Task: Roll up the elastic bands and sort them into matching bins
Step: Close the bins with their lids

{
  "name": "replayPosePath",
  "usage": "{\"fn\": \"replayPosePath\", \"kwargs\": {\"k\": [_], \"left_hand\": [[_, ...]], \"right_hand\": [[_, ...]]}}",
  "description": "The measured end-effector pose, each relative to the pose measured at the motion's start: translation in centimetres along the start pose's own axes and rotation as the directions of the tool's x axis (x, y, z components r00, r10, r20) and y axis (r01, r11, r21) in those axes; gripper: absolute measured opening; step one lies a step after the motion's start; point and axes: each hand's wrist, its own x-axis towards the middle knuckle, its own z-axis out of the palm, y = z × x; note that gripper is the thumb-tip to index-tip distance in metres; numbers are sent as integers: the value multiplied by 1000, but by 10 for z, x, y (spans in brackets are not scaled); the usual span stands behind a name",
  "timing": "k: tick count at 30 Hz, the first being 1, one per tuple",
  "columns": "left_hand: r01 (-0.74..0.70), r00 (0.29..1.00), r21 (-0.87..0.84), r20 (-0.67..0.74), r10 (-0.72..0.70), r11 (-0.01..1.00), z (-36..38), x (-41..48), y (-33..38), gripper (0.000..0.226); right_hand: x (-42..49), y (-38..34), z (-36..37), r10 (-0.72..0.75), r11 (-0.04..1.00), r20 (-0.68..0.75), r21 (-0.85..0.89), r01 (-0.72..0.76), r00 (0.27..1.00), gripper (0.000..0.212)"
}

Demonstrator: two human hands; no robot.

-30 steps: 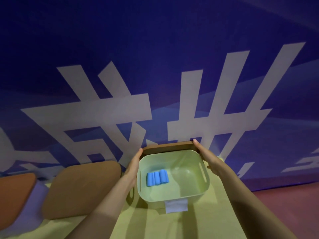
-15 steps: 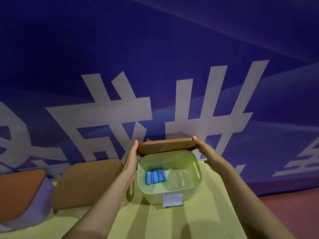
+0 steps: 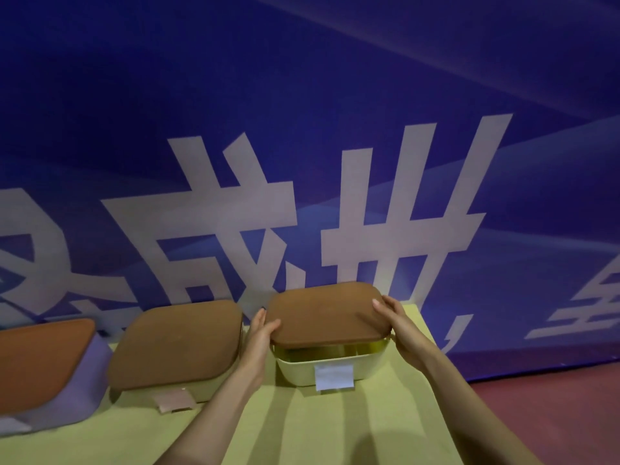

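Both hands grip the brown lid: left hand at its 9 o'clock edge, right hand at 3 o'clock. The lid lies tilted over the cream bin on the surface, its far edge probably seated. The bands are hidden.

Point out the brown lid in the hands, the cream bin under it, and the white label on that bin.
brown lid (image 3: 327, 313): head view, middle of its top face.
cream bin (image 3: 297, 370): head view, front wall left of the label.
white label (image 3: 334, 377): head view, centre of the paper.
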Motion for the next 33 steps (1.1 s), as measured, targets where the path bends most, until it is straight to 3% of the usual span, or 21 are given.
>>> {"fn": "replayPosePath", "kwargs": {"k": [17,23,28,33], "left_hand": [[-34,997,-1,67,34,999,-5,3,-30,72],[-30,997,15,77,29,999,-6,5,-32,79],[-16,989,109,146,0,994,-7,3,-36,93],[16,993,162,111,-35,987,-4,7,-33,98]], "right_hand": [[12,36,-14,-56,994,11,93,55,998,75],[11,39,-18,-35,993,-12,110,36,999,60],[6,36,-22,-24,993,-4,119,25,1000,58],[8,37,-21,-30,997,-17,73,31,999,58]]}}
